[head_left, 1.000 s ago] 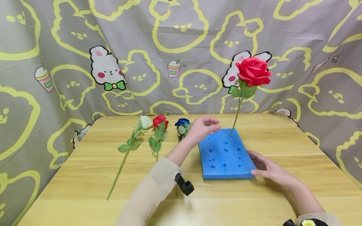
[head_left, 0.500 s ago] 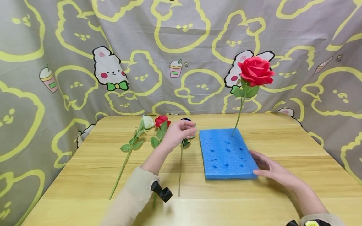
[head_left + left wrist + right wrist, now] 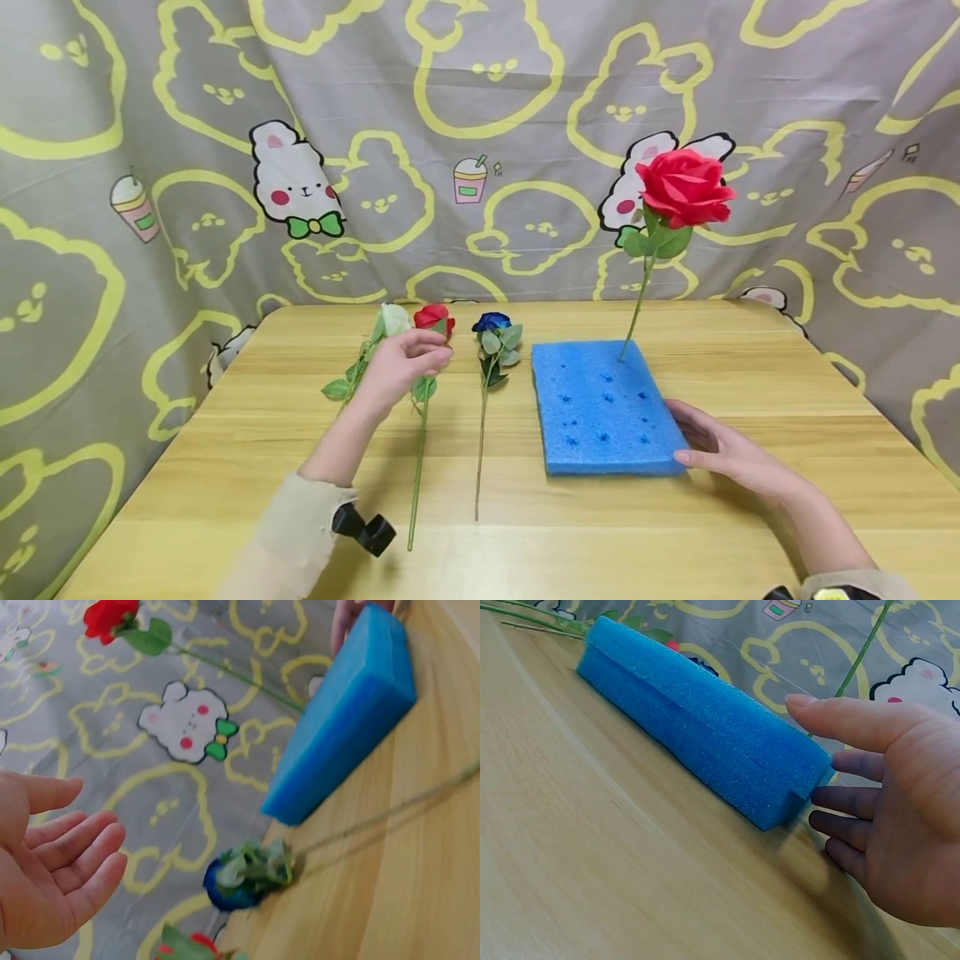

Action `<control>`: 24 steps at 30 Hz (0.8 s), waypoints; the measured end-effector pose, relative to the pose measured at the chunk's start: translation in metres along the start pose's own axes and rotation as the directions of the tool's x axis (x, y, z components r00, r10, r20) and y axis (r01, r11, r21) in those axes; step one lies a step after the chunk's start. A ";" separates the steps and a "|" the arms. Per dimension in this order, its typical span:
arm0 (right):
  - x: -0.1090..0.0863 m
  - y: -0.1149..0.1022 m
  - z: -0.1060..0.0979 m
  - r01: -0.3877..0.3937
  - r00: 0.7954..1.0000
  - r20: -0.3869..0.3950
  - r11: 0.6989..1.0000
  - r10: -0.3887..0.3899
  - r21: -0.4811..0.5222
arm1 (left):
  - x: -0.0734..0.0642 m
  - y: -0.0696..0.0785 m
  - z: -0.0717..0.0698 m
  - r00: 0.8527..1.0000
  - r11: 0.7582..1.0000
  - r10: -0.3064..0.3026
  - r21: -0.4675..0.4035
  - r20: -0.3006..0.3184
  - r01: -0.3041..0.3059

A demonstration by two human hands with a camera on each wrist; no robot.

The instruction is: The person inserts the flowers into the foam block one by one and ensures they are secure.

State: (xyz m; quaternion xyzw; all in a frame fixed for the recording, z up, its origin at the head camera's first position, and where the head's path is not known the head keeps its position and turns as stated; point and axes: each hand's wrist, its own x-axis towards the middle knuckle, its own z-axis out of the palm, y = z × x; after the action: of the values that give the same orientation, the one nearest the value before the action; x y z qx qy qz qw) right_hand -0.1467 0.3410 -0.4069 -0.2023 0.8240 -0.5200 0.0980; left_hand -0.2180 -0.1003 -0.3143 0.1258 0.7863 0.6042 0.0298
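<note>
Left hand [image 3: 405,367]: held raised by the lying red rose [image 3: 429,317], thumb and fingers apart and loosely bent, nothing gripped.
Right hand [image 3: 723,454]: set against the right side of the blue foam block [image 3: 588,360], thumb laid at its near corner, fingers spread along the side, not clamped.
White rose [image 3: 395,319]: laid just beside the lying red rose, its stem mostly hidden by the left hand and forearm.
Blue rose [image 3: 491,322]: laid between the left hand and the foam block, so the way across is partly occupied by its leaves and stem.
Foam block: laid flat on the desk [image 3: 555,542], its top pitted with holes.
Standing red rose [image 3: 686,187]: planted near the block's far edge, slightly tilted right.
Curtain [image 3: 465,100]: hung behind the desk, printed with yellow outlines and white rabbits.
</note>
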 end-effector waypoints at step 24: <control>0.000 -0.002 0.001 -0.007 1.000 0.003 1.000 0.007 0.025 | -0.043 -0.040 -0.073 0.982 0.995 -0.078 0.050 -0.172 0.088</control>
State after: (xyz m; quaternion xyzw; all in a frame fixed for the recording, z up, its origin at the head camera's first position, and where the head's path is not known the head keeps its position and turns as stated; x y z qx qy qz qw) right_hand -0.1462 0.3395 -0.4057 -0.1991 0.8181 -0.5296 0.1033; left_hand -0.1971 -0.1890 -0.3374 0.0416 0.8074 0.5883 -0.0157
